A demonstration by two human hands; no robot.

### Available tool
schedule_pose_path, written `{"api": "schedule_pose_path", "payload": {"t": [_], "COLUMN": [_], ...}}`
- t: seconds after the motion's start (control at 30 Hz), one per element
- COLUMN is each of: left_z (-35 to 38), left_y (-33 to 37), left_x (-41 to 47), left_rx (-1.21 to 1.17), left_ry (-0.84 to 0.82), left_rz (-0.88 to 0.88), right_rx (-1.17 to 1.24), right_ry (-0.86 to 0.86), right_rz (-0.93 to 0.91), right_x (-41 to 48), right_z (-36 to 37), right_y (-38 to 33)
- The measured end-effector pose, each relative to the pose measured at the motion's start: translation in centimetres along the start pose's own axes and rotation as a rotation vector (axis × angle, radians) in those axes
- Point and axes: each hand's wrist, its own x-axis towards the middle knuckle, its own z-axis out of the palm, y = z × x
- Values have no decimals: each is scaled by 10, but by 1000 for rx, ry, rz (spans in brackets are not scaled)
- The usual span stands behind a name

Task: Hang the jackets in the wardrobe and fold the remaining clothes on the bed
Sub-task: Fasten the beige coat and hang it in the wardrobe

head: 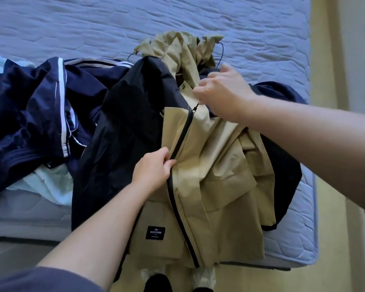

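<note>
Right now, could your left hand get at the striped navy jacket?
Probably yes: the striped navy jacket lies uncovered left of the left hand, though that hand pinches the khaki jacket and must let go first.

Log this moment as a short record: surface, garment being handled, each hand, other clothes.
surface: quilted mattress
garment handled: tan jacket with dark panels, lying on the mattress, hem over the near edge
zipper: black zipper runs down the jacket's front
left hand: pinches the front edge beside the zipper, about midway down
right hand: pinches fabric near the collar, by the zipper's top
other clothes: navy jacket with white stripes and pale blue garment, both to the left
</note>
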Motion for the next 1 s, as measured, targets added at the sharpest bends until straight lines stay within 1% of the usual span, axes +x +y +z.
{"api": "schedule_pose_path", "payload": {"t": [0.07,0.1,0.2,0.23,0.33,0.4,0.5,0.57,0.6,0.63,0.7,0.77,0.8,0.83,0.9,0.93,0.97,1.0], "left_z": [-6,-10,-22,-25,-26,-21,-10,-3,0,2,5,6,6,7,9,9,9,9], "left_y": [2,8,42,53,63,54,39,32,29,27,26,26,27,28,27,25,21,17], "left_x": [7,13,40,49,53,39,16,12,10,9,5,2,0,-2,-6,-8,-11,-14], "left_rx": [12,-12,-159,-162,-86,-93,-49,-1,17,25,33,76,105,134,193,231,269,288], "left_ry": [-55,-55,58,85,107,123,119,115,120,133,158,163,165,170,184,193,194,184], "left_rz": [-45,-50,-35,-23,-2,13,35,65,86,116,203,333,402,462,546,570,583,581], "right_rx": [17,15,-2,9,58,45,74,171,315,504,857,1071,1093,1047,864,805,826,922], "right_ry": [-12,-17,9,19,19,2,1,-28,-56,-87,-117,-185,-249,-335,-487,-528,-533,-505], "right_rz": [-22,-30,-20,-12,5,-6,32,39,93,192,469,694,736,746,759,781,840,905], "right_x": [-2,-3,-1,1,2,-1,-7,-13,-16,-18,-15,-5,1,5,10,12,11,10], "right_z": [2,3,5,3,-3,-4,-3,1,5,7,17,28,32,36,47,50,50,50], "right_y": [-8,-11,-12,-10,2,9,5,-2,-6,-7,-9,-13,-17,-21,-29,-33,-36,-38]}}
